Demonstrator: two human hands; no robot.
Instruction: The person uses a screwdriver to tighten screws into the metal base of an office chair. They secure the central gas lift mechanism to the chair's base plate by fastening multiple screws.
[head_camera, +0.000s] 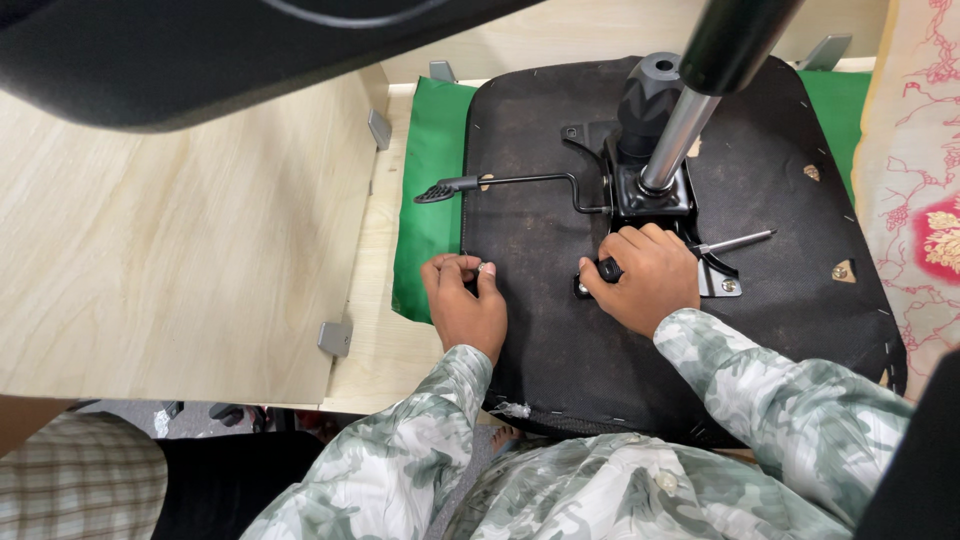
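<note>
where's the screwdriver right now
In the head view, the screwdriver is in the right hand, right of centre on the upturned black seat base. Its shaft points right, just below the metal mechanism plate.

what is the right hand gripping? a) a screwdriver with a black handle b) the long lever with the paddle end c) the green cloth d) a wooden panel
a: the right hand wraps a screwdriver, black handle in the fist, metal shaft pointing right over the black seat underside.

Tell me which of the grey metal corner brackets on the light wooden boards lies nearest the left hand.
The grey metal bracket at the board's lower corner, just beside the left hand; the other brackets sit farther off along the top.
</note>
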